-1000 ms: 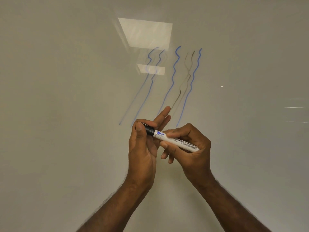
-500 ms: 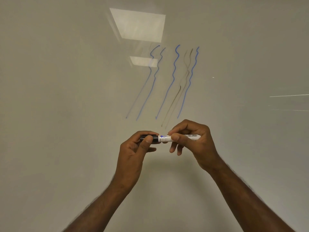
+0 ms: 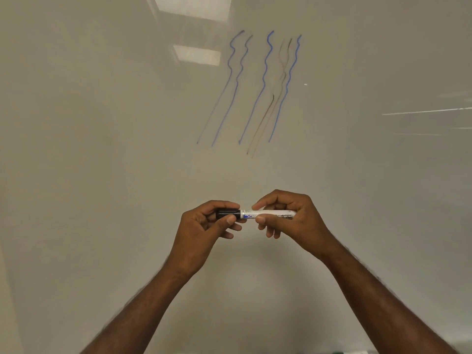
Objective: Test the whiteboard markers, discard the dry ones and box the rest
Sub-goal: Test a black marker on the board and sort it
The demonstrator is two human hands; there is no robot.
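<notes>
A white whiteboard marker (image 3: 270, 214) with a black cap (image 3: 228, 213) lies level between my two hands, in front of the whiteboard (image 3: 102, 123). My left hand (image 3: 204, 231) grips the black cap with thumb and curled fingers. My right hand (image 3: 291, 221) pinches the white barrel between thumb and fingers. The cap sits on the marker's left end. Above the hands the board carries several wavy test lines (image 3: 265, 90): strong blue ones and fainter grey-brown ones.
The board reflects ceiling lights (image 3: 196, 54) near the top. A thin strip of a ledge with a small green thing (image 3: 415, 351) shows at the bottom edge. The board's left edge (image 3: 10, 290) runs down the lower left.
The marker has swung from tilted to level. My left fingers, first stretched out, have closed round the cap. Both hands have sunk lower against the board, and the view has tilted.
</notes>
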